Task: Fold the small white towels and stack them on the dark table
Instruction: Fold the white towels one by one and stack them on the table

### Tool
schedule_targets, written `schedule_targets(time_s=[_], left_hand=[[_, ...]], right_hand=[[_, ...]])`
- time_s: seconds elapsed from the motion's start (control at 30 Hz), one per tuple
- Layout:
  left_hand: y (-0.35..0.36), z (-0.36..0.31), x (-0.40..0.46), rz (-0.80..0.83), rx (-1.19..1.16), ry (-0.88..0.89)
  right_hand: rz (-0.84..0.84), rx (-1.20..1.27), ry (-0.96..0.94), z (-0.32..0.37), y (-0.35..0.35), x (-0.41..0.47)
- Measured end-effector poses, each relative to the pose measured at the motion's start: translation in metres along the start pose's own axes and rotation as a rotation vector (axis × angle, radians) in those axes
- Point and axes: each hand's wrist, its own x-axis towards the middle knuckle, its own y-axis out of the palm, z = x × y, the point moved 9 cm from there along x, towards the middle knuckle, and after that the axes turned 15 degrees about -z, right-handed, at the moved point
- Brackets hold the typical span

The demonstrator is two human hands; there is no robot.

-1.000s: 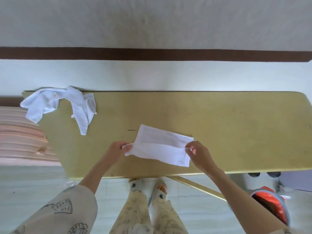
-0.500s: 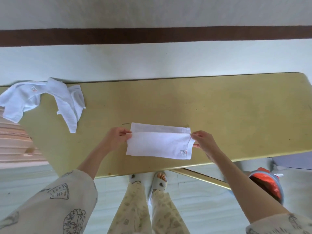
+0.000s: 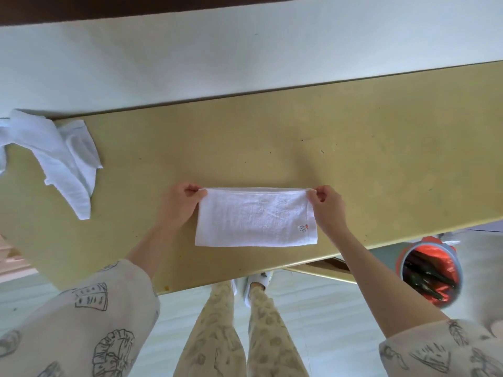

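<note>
The table [image 3: 353, 148] has a yellow-olive top and stands against a pale wall. On its left end lies a crumpled white towel [image 3: 62, 156]; part of it hangs over the far-left edge. Near the front edge, in the middle, a folded white towel [image 3: 255, 217] lies flat as a wide rectangle, with a small label near its lower right corner. The left hand [image 3: 181, 204] pinches the upper left corner of this towel between thumb and fingers. The right hand [image 3: 326, 206] pinches the upper right corner in the same way. On the floor at the right, beside the table, stands a round bin [image 3: 430, 270] with an orange lining.
</note>
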Motion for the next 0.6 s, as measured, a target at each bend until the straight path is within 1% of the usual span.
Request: schedule_targets(time_s=[0.2,0.33,0.43,0.6], left_hand=[[-0.001,-0.002,0.0,-0.032,0.073,0.012],[0.001,-0.005,0.0,-0.016,0.122,0.026],[0.002,-0.009,-0.003,-0.024,0.113,0.034],[0.0,-0.016,-0.008,-0.083,0.084,0.042]], right_hand=[[-0.066,-0.114,-0.057,0.008,-0.001,-0.002],[-0.079,-0.154,-0.088,0.011,0.0,-0.001],[-0.075,-0.174,-0.099,0.012,0.001,-0.001],[-0.087,-0.22,-0.101,0.012,0.002,-0.001]])
